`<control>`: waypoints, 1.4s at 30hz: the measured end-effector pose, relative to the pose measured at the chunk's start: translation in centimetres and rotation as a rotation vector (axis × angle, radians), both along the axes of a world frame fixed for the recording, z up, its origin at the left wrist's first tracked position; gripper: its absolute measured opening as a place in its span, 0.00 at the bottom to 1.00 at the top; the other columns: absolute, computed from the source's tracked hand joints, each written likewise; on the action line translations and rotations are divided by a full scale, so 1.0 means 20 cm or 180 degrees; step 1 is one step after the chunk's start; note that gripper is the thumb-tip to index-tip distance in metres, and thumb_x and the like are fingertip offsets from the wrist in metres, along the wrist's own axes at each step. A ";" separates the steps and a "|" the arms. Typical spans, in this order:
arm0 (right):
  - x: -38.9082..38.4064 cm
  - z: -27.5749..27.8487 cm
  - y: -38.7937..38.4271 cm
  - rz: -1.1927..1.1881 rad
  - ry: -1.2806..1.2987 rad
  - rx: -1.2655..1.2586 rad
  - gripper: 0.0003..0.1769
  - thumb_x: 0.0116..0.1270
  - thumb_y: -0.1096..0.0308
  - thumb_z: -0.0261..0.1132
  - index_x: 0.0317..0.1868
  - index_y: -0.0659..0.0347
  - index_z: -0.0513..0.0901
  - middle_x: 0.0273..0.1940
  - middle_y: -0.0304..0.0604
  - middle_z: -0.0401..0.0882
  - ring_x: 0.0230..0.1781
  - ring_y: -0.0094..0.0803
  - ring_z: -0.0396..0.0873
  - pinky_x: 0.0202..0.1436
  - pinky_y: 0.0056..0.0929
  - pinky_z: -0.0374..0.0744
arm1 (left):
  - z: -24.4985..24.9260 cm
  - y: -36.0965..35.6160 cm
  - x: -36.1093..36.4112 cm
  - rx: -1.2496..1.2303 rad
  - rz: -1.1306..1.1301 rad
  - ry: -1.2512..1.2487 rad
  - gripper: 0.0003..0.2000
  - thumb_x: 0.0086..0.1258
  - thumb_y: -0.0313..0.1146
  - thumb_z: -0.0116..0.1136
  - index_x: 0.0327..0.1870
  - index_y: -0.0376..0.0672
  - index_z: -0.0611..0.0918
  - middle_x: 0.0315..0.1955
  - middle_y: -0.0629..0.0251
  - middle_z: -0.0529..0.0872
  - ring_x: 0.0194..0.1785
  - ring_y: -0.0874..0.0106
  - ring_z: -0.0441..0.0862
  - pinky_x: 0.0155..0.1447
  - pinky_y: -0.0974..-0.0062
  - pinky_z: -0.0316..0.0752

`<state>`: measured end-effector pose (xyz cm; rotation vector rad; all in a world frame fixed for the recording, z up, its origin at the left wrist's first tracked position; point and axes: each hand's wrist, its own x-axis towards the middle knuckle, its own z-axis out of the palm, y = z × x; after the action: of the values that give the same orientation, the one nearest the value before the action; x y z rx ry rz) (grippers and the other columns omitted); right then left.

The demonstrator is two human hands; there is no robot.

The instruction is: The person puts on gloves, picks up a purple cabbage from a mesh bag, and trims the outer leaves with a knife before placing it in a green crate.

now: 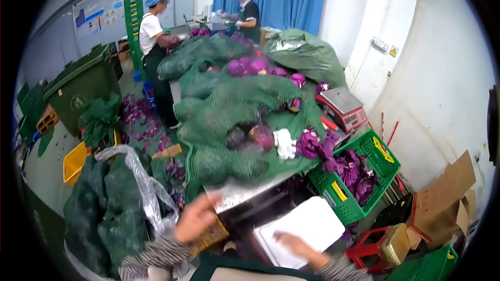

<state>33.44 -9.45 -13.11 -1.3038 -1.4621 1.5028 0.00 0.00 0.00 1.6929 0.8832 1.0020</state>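
My left hand point(198, 219) is raised beside the near edge of the metal table point(252, 195), fingers apart and slightly blurred, with nothing in it. Lower right, my right hand point(298, 248) is over a white, flat-topped object point(307, 224); its fingers are smeared by motion, so contact is unclear. Green mesh sacks point(229, 109) of round produce cover the table. White gloves point(285, 144) lie on the mesh beside purple cabbage leaves point(309, 144).
A green crate point(383, 164) of purple leaves stands right of the table, near a red scale point(344, 108). Filled sacks point(122, 203) and a yellow crate point(76, 161) are at left. Two people point(152, 47) point(249, 15) work at the far end. Cardboard point(442, 198) lies at right.
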 end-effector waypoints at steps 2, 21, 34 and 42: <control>0.00 -0.61 -0.07 0.0309 -0.0659 -0.0285 0.25 0.73 0.55 0.54 0.62 0.64 0.74 0.59 0.43 0.76 0.60 0.33 0.72 0.66 0.30 0.66 | -0.55 -0.03 0.03 -0.1870 -0.0938 0.0332 0.23 0.68 0.36 0.56 0.62 0.37 0.73 0.54 0.61 0.77 0.56 0.71 0.75 0.60 0.73 0.70; 0.00 0.08 0.83 -0.1708 -0.0688 0.0587 0.10 0.69 0.68 0.57 0.33 0.64 0.81 0.31 0.38 0.81 0.28 0.22 0.77 0.33 0.25 0.77 | -0.71 0.18 -0.03 -0.2819 -0.1338 0.0398 0.17 0.72 0.40 0.56 0.54 0.36 0.80 0.41 0.64 0.86 0.45 0.78 0.80 0.49 0.81 0.73; 0.39 -0.27 2.09 -0.1431 -0.4214 0.1601 0.16 0.59 0.59 0.63 0.42 0.61 0.82 0.38 0.54 0.81 0.48 0.51 0.77 0.54 0.50 0.71 | -0.59 0.14 0.01 -0.2257 0.0047 0.0911 0.16 0.67 0.42 0.61 0.45 0.38 0.84 0.36 0.61 0.87 0.41 0.71 0.82 0.48 0.71 0.75; 0.65 0.47 2.06 -0.1912 0.1106 0.0518 0.08 0.71 0.72 0.53 0.42 0.65 0.78 0.34 0.40 0.82 0.31 0.26 0.81 0.35 0.25 0.79 | -0.62 0.37 0.12 -0.2235 -0.0615 0.0073 0.14 0.72 0.33 0.56 0.53 0.36 0.80 0.42 0.67 0.85 0.45 0.82 0.79 0.50 0.83 0.74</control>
<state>46.43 31.69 -3.70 -1.1703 -0.8460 1.1109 2.32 7.35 -12.35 1.1580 0.9255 0.4571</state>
